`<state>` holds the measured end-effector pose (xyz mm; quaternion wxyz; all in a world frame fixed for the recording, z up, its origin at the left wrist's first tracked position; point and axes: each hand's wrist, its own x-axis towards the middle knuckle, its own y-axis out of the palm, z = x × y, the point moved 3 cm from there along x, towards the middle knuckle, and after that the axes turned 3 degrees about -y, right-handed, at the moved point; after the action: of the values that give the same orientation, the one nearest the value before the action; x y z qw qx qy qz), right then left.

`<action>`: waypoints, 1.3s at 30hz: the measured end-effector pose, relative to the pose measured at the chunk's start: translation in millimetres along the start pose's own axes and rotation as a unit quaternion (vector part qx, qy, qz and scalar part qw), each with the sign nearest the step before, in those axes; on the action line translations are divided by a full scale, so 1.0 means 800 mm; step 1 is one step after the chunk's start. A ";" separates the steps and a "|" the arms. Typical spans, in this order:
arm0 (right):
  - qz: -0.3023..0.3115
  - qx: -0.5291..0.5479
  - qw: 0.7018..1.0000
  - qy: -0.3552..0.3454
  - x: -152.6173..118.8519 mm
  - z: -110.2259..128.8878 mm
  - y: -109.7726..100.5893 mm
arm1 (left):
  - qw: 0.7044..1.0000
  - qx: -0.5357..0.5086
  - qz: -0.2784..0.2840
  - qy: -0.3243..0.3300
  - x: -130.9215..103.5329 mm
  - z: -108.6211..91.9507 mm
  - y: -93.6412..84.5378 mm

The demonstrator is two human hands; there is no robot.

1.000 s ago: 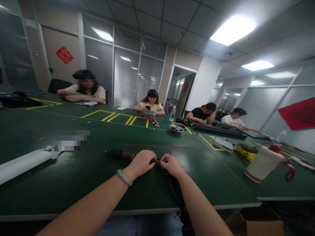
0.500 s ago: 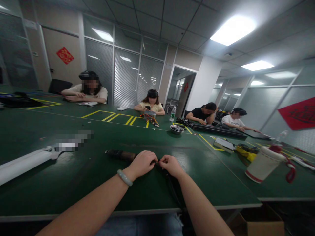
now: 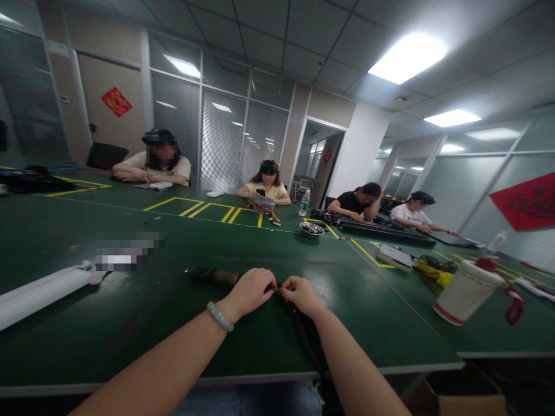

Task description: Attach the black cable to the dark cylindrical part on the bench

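A brown-and-black cylindrical tool (image 3: 219,277) lies on the green tabletop (image 3: 130,306), tip (image 3: 187,271) pointing left, right end hidden. Farther right are a tiny gold-coloured piece (image 3: 276,288) and a curving black cable (image 3: 304,334).

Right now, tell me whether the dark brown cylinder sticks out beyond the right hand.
No, the dark brown cylinder sticks out beyond the left hand, on the side away from the right hand.

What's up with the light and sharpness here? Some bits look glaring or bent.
Head view: the largest ceiling light is blown out white; a pale sheen lies on the green table beyond the right hand. Head view, right side: the cup seems tilted, perhaps lens stretch. Head view, centre: the small piece by the left hand is too tiny to make out.
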<state>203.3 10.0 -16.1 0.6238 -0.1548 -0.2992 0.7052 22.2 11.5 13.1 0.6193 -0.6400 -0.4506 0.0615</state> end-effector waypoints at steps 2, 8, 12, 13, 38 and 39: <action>-0.005 -0.008 1.000 -0.004 0.000 -0.001 0.000 | 1.000 0.002 0.001 0.005 0.001 0.000 0.002; -0.005 -0.017 1.000 -0.009 0.000 0.000 -0.001 | 1.000 0.001 0.001 0.007 0.002 -0.001 0.000; -0.008 -0.020 1.000 -0.010 0.000 0.002 -0.001 | 1.000 0.009 -0.008 0.000 0.000 -0.002 -0.004; -0.008 -0.018 1.000 -0.010 0.001 0.002 -0.001 | 1.000 0.012 -0.008 -0.001 0.000 -0.002 -0.004; 0.000 -0.020 1.000 -0.006 -0.001 0.002 -0.001 | 0.999 0.026 -0.016 0.040 0.002 -0.006 -0.002; -0.002 -0.022 1.000 -0.007 -0.001 0.002 -0.001 | 0.998 0.030 -0.016 0.046 0.002 -0.007 -0.002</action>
<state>203.1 8.8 -14.4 0.6194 -0.1630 -0.3196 0.6983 25.5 8.3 16.5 0.6591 -0.6162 -0.4296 0.0355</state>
